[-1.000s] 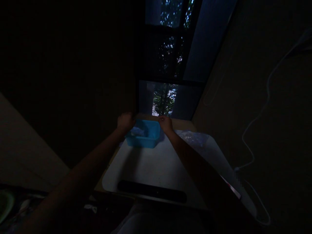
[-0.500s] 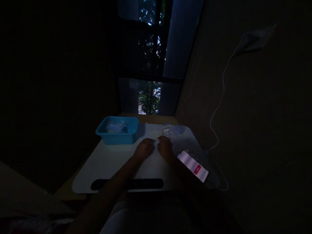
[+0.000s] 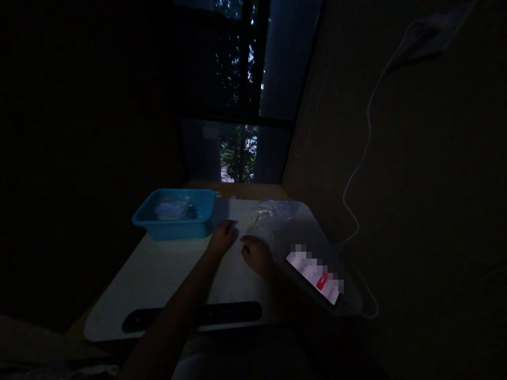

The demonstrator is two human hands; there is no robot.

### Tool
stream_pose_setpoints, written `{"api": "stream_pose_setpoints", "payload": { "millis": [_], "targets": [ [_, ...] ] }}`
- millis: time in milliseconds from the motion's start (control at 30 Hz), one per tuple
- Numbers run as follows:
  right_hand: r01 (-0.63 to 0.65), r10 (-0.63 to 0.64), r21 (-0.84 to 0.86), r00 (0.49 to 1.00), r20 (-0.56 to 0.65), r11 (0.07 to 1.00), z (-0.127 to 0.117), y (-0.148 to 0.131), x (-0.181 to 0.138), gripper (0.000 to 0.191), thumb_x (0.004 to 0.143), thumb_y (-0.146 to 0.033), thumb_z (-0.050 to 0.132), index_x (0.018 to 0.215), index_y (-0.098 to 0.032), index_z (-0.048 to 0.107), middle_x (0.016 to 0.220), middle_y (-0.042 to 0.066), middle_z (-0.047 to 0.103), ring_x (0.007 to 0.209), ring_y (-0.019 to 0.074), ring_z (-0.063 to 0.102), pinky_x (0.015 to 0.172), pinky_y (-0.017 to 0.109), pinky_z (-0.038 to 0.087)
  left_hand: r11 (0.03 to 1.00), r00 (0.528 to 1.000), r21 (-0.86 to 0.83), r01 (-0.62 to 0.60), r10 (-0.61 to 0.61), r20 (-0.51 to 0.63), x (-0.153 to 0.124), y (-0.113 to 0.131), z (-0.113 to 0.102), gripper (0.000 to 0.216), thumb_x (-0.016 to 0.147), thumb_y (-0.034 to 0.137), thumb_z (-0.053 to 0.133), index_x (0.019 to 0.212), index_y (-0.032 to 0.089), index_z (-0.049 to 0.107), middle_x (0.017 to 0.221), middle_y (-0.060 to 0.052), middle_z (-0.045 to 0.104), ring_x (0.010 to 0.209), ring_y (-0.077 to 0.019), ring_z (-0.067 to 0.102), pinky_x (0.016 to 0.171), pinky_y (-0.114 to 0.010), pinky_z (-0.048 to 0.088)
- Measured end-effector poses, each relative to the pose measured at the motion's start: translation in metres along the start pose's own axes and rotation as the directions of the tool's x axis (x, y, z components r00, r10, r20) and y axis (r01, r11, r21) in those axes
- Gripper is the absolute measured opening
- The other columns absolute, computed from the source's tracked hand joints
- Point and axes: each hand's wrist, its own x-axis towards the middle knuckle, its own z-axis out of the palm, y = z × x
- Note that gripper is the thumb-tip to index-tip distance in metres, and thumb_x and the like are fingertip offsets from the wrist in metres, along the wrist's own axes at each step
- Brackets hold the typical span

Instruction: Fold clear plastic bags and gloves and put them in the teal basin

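Head view: a dim room, with light coming through a window [image 3: 237, 153] beyond a white tabletop [image 3: 158, 274].
Blue basket [image 3: 178, 230]: on the far left part of the tabletop, upright; a rectangular, open-topped tub with smooth walls, rounded corners and a rim that flares outward, its colour darker inside than on the front wall.
Bundle in the basket [image 3: 172, 207]: crumpled, pale and bluish, with small shiny glints like thin plastic; too dark to tell what it holds.
Clear plastic [image 3: 273, 211]: lying on the far right part of the tabletop, thin, see-through and wrinkled, with white highlights along its creases; its edges fade into the pale surface under it.
Left hand [image 3: 222, 237]: just beside the basket's right end, low over the tabletop, fingers partly curled toward the right; whether it grips anything, I cannot tell.
Right hand [image 3: 256, 254]: on the near side of the clear plastic, fingers bent inward and pointing left; the dark hides whether anything is pinched in it.
Gap between hands: narrow, the hands apart, pale tabletop showing there.
Phone [image 3: 311, 274]: right of the right hand, lying aslant, screen lit pinkish white with a red patch, its upper edge blurred into blocks.
Black slot [image 3: 229, 312]: along the tabletop's near edge, partly covered by the left forearm.
White cable [image 3: 369, 124]: hanging down the right wall.
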Motion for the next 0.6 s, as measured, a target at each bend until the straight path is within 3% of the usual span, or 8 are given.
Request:
{"api": "stream_pose_setpoints", "payload": {
  "millis": [133, 233, 300, 467, 533, 600],
  "targets": [
    [-0.076, 0.078, 0.025, 0.992, -0.104, 0.997, -0.003, 0.005, 0.005, 0.037, 0.074, -0.008, 0.039, 0.104, -0.013, 0.06, 0.107, 0.009, 0.062, 0.101, 0.0155, 0.053, 0.095, 0.027, 0.036, 0.996, 0.993, -0.06, -0.064, 0.069, 0.093, 0.004, -0.004, -0.001, 0.028, 0.077, 0.026, 0.043, 0.09, 0.014, 0.064, 0.096, -0.008, 0.066, 0.089, -0.0178, 0.059, 0.083, -0.029, 0.044],
    [-0.15, 0.155, 0.058, 0.984, -0.09, 0.987, 0.0, 0.012, 0.011, 0.039, 0.072, -0.007, 0.039, 0.105, -0.009, 0.06, 0.109, 0.013, 0.06, 0.104, 0.0181, 0.052, 0.096, 0.029, 0.037, 0.976, 0.963, -0.071, -0.207, 0.216, 0.161, 0.006, -0.004, -0.002, 0.025, 0.077, 0.029, 0.044, 0.076, 0.017, 0.066, 0.087, -0.006, 0.068, 0.086, -0.0167, 0.059, 0.084, -0.029, 0.043],
    [-0.152, 0.165, 0.167, 0.984, -0.071, 0.974, 0.006, 0.015, 0.014, 0.044, 0.07, -0.003, 0.037, 0.108, -0.01, 0.057, 0.112, 0.012, 0.059, 0.107, 0.0164, 0.051, 0.096, 0.028, 0.037, 0.96, 0.944, -0.053, -0.275, 0.28, 0.173, 0.007, -0.003, -0.003, 0.022, 0.076, 0.03, 0.048, 0.073, 0.019, 0.067, 0.09, -0.005, 0.068, 0.09, -0.0169, 0.058, 0.087, -0.03, 0.041],
    [-0.2, 0.256, 0.536, 0.966, -0.032, 0.82, 0.019, 0.015, 0.028, 0.057, 0.065, 0.002, 0.033, 0.116, -0.017, 0.049, 0.115, 0.008, 0.058, 0.107, 0.0121, 0.053, 0.091, 0.026, 0.042, 0.954, 0.941, 0.057, -0.294, 0.279, 0.191, 0.006, -0.001, -0.002, 0.012, 0.067, 0.027, 0.059, 0.073, 0.024, 0.069, 0.097, -0.002, 0.067, 0.094, -0.0179, 0.056, 0.089, -0.032, 0.039],
    [-0.219, 0.276, 0.581, 0.961, -0.009, 0.784, 0.016, 0.013, 0.031, 0.056, 0.065, 0.001, 0.032, 0.116, -0.018, 0.048, 0.115, 0.008, 0.058, 0.105, 0.0114, 0.054, 0.089, 0.026, 0.043, 0.958, 0.944, 0.058, -0.282, 0.267, 0.192, 0.006, 0.0, -0.002, 0.012, 0.067, 0.024, 0.058, 0.071, 0.023, 0.068, 0.096, -0.003, 0.067, 0.093, -0.0174, 0.057, 0.088, -0.031, 0.039],
    [-0.221, 0.277, 0.517, 0.96, -0.032, 0.827, 0.007, 0.013, 0.03, 0.053, 0.067, 0.0, 0.032, 0.114, -0.016, 0.049, 0.114, 0.008, 0.057, 0.105, 0.0114, 0.054, 0.089, 0.025, 0.042, 0.962, 0.946, 0.038, -0.269, 0.257, 0.197, 0.007, 0.001, -0.003, 0.012, 0.068, 0.022, 0.055, 0.069, 0.021, 0.067, 0.094, -0.003, 0.067, 0.091, -0.0166, 0.057, 0.088, -0.03, 0.04]
  ]
}}
